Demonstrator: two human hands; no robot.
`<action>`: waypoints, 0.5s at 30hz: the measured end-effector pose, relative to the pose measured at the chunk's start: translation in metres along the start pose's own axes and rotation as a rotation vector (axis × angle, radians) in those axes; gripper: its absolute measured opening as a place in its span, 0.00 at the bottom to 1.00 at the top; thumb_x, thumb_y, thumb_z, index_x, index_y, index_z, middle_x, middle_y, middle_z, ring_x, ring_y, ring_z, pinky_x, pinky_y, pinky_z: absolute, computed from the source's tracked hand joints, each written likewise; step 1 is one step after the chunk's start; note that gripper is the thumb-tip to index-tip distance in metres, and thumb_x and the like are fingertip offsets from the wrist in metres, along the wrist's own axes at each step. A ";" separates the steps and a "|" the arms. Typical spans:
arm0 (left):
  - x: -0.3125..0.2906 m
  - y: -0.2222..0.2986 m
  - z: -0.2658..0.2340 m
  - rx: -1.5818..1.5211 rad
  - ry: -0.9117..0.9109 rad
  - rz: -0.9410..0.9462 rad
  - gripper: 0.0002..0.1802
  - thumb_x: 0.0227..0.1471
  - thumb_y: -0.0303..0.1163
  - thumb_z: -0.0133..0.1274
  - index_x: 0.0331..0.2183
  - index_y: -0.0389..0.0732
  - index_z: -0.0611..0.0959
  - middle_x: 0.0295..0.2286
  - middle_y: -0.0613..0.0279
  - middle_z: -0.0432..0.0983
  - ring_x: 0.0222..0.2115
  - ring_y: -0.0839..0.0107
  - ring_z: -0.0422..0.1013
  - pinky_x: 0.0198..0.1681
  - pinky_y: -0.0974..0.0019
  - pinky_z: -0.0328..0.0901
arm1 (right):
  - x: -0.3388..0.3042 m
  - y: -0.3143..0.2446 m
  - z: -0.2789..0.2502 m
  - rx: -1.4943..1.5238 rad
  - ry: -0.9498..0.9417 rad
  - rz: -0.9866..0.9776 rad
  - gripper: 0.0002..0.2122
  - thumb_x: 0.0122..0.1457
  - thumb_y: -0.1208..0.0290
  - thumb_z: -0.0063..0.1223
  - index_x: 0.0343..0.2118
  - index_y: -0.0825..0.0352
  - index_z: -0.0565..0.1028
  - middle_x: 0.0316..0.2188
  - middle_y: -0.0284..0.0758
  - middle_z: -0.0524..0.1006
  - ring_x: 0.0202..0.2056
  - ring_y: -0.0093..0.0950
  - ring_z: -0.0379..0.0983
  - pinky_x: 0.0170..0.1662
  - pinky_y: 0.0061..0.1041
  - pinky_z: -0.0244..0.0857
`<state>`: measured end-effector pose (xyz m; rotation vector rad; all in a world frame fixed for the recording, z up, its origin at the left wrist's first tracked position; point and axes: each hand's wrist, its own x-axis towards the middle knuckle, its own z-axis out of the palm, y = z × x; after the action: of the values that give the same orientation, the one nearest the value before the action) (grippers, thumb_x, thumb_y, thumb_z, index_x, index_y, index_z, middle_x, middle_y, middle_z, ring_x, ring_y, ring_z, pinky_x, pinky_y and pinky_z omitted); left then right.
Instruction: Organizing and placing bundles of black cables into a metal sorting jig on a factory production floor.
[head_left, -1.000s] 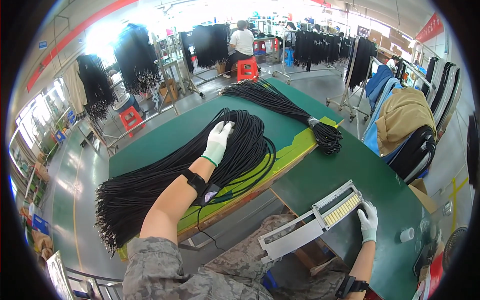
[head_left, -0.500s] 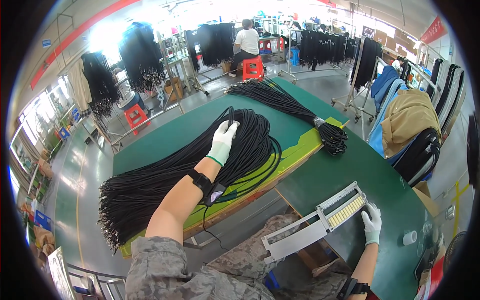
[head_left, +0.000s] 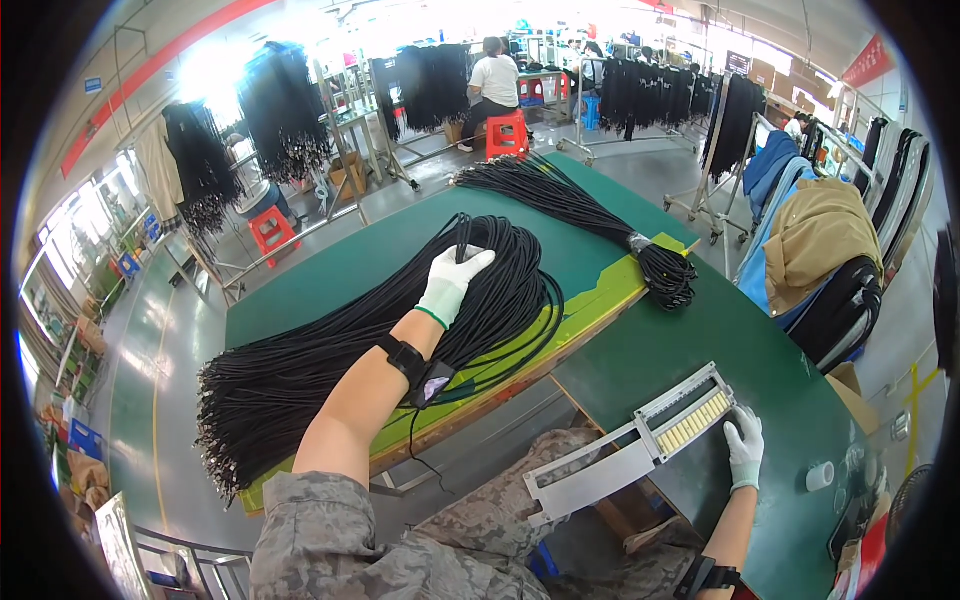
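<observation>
My left hand [head_left: 452,283], in a white glove with a green cuff, reaches over a big heap of black cables [head_left: 320,330]. Its fingers are closed round a few cable loops at the rounded end, with the thumb pointing right. At the heap's left end the cables finish in small metallic tips. My right hand [head_left: 744,452], gloved too, lies on the green table with its fingers stretched out, against the end of a long metal frame [head_left: 597,487]. Inside that frame sits a row of cream-coloured pieces [head_left: 694,421].
A second, tied bundle of black cables [head_left: 560,205] lies across the far table. Right of my right hand stands a small white roll [head_left: 820,476]. Clothes [head_left: 820,235] hang over a rack on the right. Behind are red stools [head_left: 506,135], cable racks and a seated person [head_left: 494,82].
My left hand has shifted slightly downward, and its thumb now spreads further right across the loops. The device at my left wrist has moved a little. The right hand looks the same.
</observation>
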<state>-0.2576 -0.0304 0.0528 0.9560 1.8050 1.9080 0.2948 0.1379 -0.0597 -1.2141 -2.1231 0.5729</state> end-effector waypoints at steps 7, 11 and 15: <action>0.000 0.001 0.002 -0.070 0.044 -0.030 0.16 0.47 0.37 0.65 0.35 0.37 0.82 0.30 0.69 0.75 0.31 0.78 0.68 0.41 0.71 0.62 | 0.001 -0.003 -0.002 -0.005 -0.008 0.002 0.21 0.54 0.62 0.54 0.49 0.67 0.75 0.53 0.43 0.72 0.59 0.40 0.62 0.66 0.38 0.42; 0.000 0.000 0.002 -0.092 0.058 -0.041 0.16 0.47 0.37 0.64 0.35 0.37 0.81 0.29 0.70 0.75 0.31 0.78 0.68 0.41 0.72 0.62 | 0.001 -0.005 -0.002 0.002 -0.007 0.016 0.20 0.54 0.62 0.54 0.49 0.67 0.75 0.53 0.43 0.72 0.59 0.40 0.62 0.66 0.38 0.42; 0.002 -0.005 0.000 -0.077 0.058 -0.004 0.16 0.47 0.36 0.64 0.35 0.37 0.81 0.29 0.70 0.74 0.31 0.79 0.67 0.40 0.73 0.62 | 0.001 -0.001 0.000 -0.004 -0.003 0.026 0.20 0.54 0.62 0.54 0.49 0.67 0.75 0.53 0.43 0.72 0.59 0.40 0.61 0.66 0.38 0.42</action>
<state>-0.2599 -0.0283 0.0481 0.8798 1.7500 2.0065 0.2939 0.1381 -0.0581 -1.2454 -2.1145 0.5827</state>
